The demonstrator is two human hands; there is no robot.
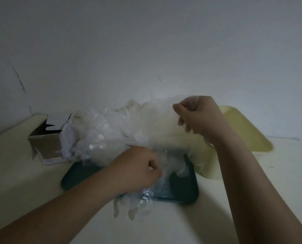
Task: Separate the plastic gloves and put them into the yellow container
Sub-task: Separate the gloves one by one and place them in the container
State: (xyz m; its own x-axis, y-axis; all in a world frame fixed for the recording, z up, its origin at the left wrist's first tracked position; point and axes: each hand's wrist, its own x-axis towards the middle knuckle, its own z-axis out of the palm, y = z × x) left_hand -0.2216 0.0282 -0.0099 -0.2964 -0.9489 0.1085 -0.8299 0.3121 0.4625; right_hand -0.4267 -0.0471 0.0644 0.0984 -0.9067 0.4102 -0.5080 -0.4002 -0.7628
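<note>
**Two hands on the film, one glove peeling away**

The right hand point(198, 117) is up high, thumb and fingers pinching the edge of a thin clear plastic glove point(157, 120). Down low, the left hand point(137, 170) is curled tight around a bunch of the same film. The glove is stretched between the two hands.

Behind it sits the heap of crumpled clear plastic gloves point(102, 132), piled over the far end of a dark teal plastic tray point(187, 192). A few limp glove fingers point(137, 203) dangle off the tray's front edge onto the cream tabletop point(20, 173).

The danger, as I read it, is cling. This film sticks to itself, so the right hand could well lift two or three gloves instead of one. If the left hand loosens its grip, the whole heap may drag along and slide off the tray. Pull too hard and the film could tear.

On to the containers. The pale yellow plastic container point(248, 131) waits just behind the right forearm. The part of its inside that shows looks bare, and the rest is hidden. At far left, an open brown cardboard box point(46, 145) lies on its side with white film spilling from its mouth.
</note>
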